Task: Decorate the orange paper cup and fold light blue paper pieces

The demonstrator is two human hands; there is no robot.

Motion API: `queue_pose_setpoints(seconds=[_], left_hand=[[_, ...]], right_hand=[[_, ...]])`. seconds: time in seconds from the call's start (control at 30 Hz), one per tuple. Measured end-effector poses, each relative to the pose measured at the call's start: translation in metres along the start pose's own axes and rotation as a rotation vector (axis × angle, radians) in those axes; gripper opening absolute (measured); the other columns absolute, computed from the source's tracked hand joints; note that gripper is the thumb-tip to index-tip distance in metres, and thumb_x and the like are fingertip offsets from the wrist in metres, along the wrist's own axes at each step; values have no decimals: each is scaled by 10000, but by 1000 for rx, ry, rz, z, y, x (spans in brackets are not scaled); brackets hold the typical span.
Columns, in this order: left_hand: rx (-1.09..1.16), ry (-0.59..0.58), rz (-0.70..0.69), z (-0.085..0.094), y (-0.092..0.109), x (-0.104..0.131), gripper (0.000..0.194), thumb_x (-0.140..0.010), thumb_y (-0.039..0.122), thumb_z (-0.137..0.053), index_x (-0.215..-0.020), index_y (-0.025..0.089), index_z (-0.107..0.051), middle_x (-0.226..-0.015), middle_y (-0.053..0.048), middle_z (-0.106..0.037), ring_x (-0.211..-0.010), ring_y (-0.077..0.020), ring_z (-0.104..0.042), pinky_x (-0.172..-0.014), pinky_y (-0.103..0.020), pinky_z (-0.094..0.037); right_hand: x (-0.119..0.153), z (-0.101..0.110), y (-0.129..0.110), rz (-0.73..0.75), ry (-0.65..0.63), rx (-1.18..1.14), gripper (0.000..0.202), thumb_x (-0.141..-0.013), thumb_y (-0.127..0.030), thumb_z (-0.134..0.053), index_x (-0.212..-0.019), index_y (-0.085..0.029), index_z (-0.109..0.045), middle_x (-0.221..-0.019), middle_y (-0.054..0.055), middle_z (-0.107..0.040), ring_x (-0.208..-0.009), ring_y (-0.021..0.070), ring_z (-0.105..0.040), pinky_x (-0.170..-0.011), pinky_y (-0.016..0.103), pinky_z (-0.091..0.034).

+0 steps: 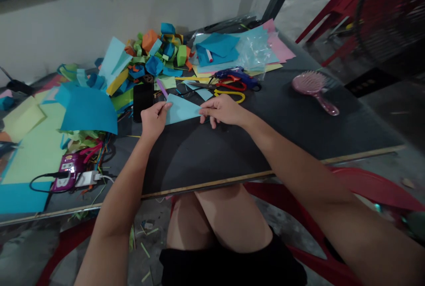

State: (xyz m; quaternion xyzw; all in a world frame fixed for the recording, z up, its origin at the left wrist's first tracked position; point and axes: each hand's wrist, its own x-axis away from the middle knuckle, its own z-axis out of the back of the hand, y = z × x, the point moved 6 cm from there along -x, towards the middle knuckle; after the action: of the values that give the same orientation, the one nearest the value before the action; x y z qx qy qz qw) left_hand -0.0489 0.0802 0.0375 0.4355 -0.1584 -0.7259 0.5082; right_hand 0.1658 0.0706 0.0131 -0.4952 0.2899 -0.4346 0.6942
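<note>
My left hand (pixel 154 120) pinches the left edge of a light blue paper (pixel 183 110) under its thumb, and my right hand (pixel 221 110) grips the pointed right corner, its lower fingers loosely bent — a smooth, roughly triangular sheet at the middle of the matte dark table (pixel 206 157). Beyond it lie yellow-handled scissors (pixel 243 97) and, at the far left, a heap of folded paper pieces (pixel 154 64); crinkled clear plastic (pixel 252 51) sits far right by blue sheets (pixel 215 47) — whether it encloses them, I cannot tell.
</note>
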Motion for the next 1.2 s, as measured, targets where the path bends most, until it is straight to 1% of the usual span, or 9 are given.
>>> queue_pose_setpoints(seconds=[0.23, 0.3, 0.37, 0.43, 0.47, 0.57, 0.67, 0.9, 1.2], left_hand=[[13, -16, 74, -1, -10, -1, 382, -881, 486, -552, -754, 154, -691, -598, 4, -551, -588, -118, -488, -580, -237, -334], [88, 103, 104, 6, -11, 0, 400, -905, 522, -509, -865, 165, -686, -740, -26, -627, -710, -136, -566, -647, -226, -387], [189, 316, 140, 17, -13, 4, 420, -906, 565, -493, -999, 185, -646, -934, -56, -650, -865, -145, -595, -726, -218, -424], [298, 473, 215, 18, -15, 11, 455, -877, 614, -511, -1035, 197, -603, -1008, -64, -625, -888, -136, -589, -725, -214, -440], [359, 481, 265, 13, -15, 15, 470, -856, 636, -528, -1010, 197, -596, -989, -59, -619, -844, -126, -584, -693, -211, -442], [581, 242, 406, -22, -8, 23, 522, -748, 685, -624, -908, 189, -621, -898, -48, -632, -732, -118, -574, -561, -210, -423], [740, -8, 368, -54, 12, 30, 468, -668, 612, -744, -838, 182, -669, -855, -41, -671, -753, -130, -597, -606, -224, -454], [861, 73, 554, -65, 3, 35, 373, -605, 499, -814, -637, 169, -643, -622, 17, -595, -585, -69, -490, -566, -219, -382], [831, 214, 620, -41, -17, 24, 355, -667, 496, -783, -668, 173, -634, -625, 32, -533, -560, -50, -442, -523, -208, -356]], right_hand=[[0, 0, -2, 29, 62, 16, 392, -830, -497, -642, -721, -126, -701, -724, 91, -739, -411, 92, -600, -408, 215, -429], [-1, 2, 1, 38, 107, -2, 416, -823, -524, -644, -721, -125, -699, -741, 101, -740, -418, 94, -602, -415, 221, -436], [-3, 4, 2, 49, 187, -57, 432, -811, -546, -651, -723, -125, -695, -756, 105, -740, -416, 90, -593, -409, 223, -428], [-3, 5, 2, 69, 307, -139, 448, -800, -571, -651, -734, -130, -693, -771, 101, -740, -407, 80, -575, -393, 221, -411], [-2, 4, 1, 80, 367, -181, 457, -794, -586, -649, -742, -134, -693, -780, 98, -741, -405, 77, -568, -386, 219, -403], [1, -5, -4, 103, 485, -270, 491, -767, -633, -648, -753, -144, -691, -780, 87, -740, -407, 76, -555, -380, 221, -408], [2, -21, -9, 124, 460, -291, 519, -743, -666, -650, -779, -152, -704, -735, 61, -726, -398, 81, -544, -397, 231, -439], [-2, -34, -6, 123, 378, -276, 531, -746, -654, -658, -848, -137, -732, -808, 81, -748, -406, 89, -570, -403, 229, -445], [1, -30, -5, 105, 380, -285, 450, -785, -579, -664, -790, -133, -714, -838, 100, -759, -388, 81, -562, -393, 231, -422]])
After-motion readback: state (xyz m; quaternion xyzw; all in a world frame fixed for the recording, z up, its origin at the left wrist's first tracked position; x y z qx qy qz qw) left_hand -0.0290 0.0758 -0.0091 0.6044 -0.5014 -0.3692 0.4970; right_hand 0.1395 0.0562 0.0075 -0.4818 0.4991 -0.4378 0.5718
